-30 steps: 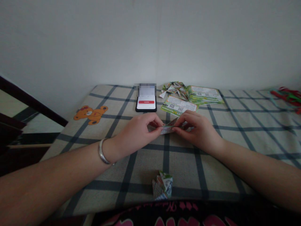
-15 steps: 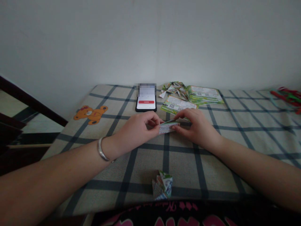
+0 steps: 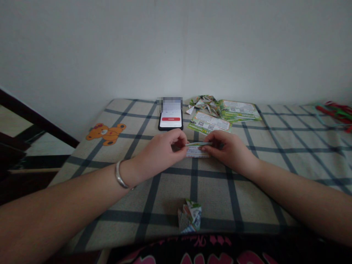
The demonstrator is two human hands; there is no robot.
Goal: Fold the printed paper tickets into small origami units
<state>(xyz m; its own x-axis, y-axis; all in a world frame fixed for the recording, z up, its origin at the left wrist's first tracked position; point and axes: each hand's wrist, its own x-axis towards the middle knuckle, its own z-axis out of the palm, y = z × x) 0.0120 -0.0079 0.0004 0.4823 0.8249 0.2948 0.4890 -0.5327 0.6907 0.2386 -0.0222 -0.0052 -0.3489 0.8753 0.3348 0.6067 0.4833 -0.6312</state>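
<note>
My left hand (image 3: pixel 162 150) and my right hand (image 3: pixel 229 148) meet over the middle of the checked cloth (image 3: pixel 154 190). Both pinch a small printed paper slip (image 3: pixel 198 150) that is partly folded, its upper flap lifted level and its lower part lying on the cloth. A silver bangle (image 3: pixel 120 177) circles my left wrist. A finished folded paper piece (image 3: pixel 189 216) stands near the front edge, close to my body.
A phone (image 3: pixel 171 116) with a lit screen lies at the back. To its right are several folded paper shapes (image 3: pixel 205 102) and a stack of green leaflets (image 3: pixel 238 110), one leaflet (image 3: pixel 210 123) apart. Red and green items (image 3: pixel 337 112) lie far right. A bear print (image 3: pixel 106 132) marks the cloth.
The slip has been opened and turned flatter between my fingers; its upper flap now lies level. Both hands stayed in the same place.
</note>
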